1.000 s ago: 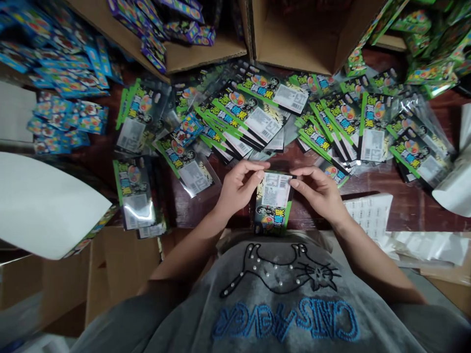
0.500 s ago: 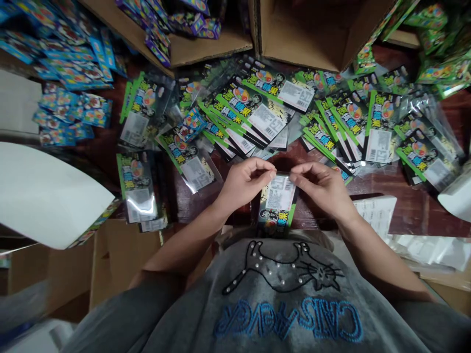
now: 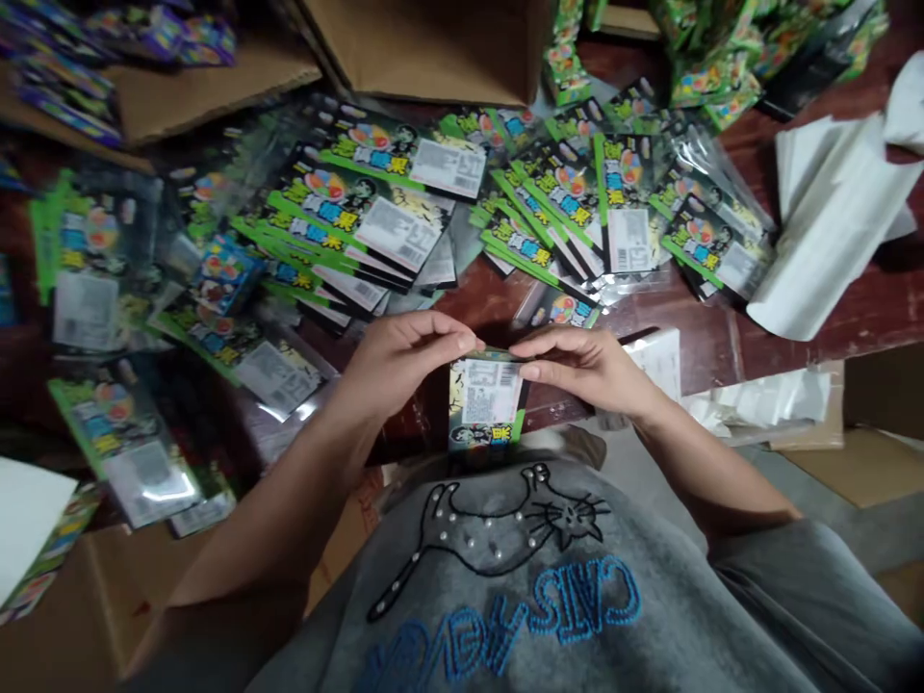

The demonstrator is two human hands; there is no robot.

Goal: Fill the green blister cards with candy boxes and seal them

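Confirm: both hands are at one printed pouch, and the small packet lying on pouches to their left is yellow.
Wrong colour: the head view shows the small packet mainly blue, not yellow. The rest stands: left hand and right hand are at one printed pouch.

1. Packet (image 3: pixel 485 399): fine print too small to read; lower end lost in shadow at the grey shirt (image 3: pixel 491 525); upper right corner covered by the right hand (image 3: pixel 577 371);
2. Left hand (image 3: pixel 390 364): whether its fingertips touch the packet is unclear;
3. Purple packets (image 3: pixel 64 96): blurred, cut off at left;
4. Cardboard box (image 3: pixel 433 53): top cut off.
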